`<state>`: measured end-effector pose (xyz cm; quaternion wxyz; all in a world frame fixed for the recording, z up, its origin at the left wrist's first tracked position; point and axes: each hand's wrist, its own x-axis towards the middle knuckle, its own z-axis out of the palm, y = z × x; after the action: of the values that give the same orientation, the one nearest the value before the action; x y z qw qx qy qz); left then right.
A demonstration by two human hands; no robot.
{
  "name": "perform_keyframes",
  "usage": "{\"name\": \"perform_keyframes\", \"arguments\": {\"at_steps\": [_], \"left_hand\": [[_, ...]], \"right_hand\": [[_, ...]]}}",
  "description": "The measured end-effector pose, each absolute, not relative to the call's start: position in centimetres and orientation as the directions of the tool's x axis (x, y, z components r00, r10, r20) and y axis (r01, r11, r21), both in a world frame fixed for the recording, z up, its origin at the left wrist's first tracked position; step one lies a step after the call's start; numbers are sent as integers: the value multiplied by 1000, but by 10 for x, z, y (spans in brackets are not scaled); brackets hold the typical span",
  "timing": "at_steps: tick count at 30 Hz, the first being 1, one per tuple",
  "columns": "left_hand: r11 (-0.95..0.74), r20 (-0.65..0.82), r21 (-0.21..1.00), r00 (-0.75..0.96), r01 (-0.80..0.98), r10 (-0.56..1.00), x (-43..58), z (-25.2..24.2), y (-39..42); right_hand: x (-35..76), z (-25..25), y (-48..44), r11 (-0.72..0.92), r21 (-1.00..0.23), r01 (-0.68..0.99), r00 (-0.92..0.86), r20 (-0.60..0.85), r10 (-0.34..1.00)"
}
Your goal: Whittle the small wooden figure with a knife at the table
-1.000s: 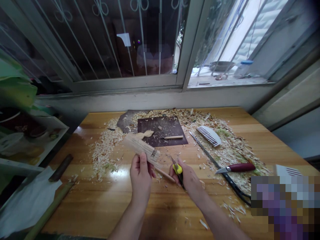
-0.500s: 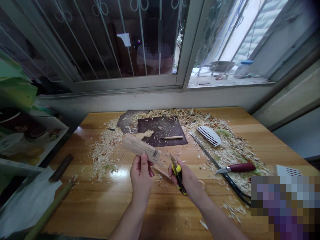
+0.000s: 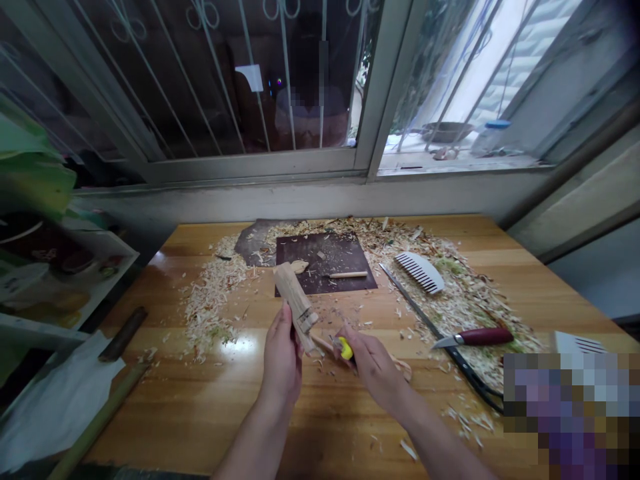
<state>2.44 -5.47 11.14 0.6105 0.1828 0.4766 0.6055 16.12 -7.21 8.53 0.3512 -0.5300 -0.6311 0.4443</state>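
Observation:
My left hand [image 3: 281,352] is closed around a pale piece of wood [image 3: 295,293], notched and marked with dark lines near its lower end. The wood slants up and away over the table. In my right hand [image 3: 373,363] is a yellow and black utility knife [image 3: 345,348], its blade hard to make out now. A gap separates the knife from the wood. Below and behind my right hand lies a pale wooden stick, partly hidden. Beyond the held wood, a small carved wooden piece [image 3: 300,267] rests on a dark mat [image 3: 345,257], partly covered from view.
A thin pale-handled tool [image 3: 347,275] lies on the mat. Wood shavings [image 3: 213,300] ring the tabletop. At right are a white comb-like piece [image 3: 420,272], a red-handled knife [image 3: 485,335] and a long black-handled blade [image 3: 463,370]. A dark stick [image 3: 123,335] lies at left.
My left hand has turned the wood from nearly level to steeply slanted. My right hand has rotated the utility knife, so less of its handle and blade shows.

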Motion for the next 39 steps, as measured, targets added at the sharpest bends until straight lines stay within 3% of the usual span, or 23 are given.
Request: {"name": "perform_keyframes", "arguments": {"at_steps": [4, 17, 22, 27, 39], "left_hand": [[333, -422, 733, -13, -593, 906, 25, 113, -55], [391, -463, 713, 28, -582, 886, 25, 116, -56], [361, -434, 779, -25, -513, 900, 26, 116, -61], [347, -411, 809, -34, -475, 911, 28, 121, -64], [349, -422, 779, -23, -521, 906, 28, 119, -58]], "right_hand": [[158, 90, -74, 187, -865, 465, -259, 69, 963], [150, 103, -79, 390, -718, 576, -375, 192, 907], [148, 99, -78, 343, -676, 653, -303, 182, 936], [149, 99, -77, 311, -742, 594, -307, 148, 940], [152, 101, -79, 374, -716, 590, -369, 172, 913]]}}
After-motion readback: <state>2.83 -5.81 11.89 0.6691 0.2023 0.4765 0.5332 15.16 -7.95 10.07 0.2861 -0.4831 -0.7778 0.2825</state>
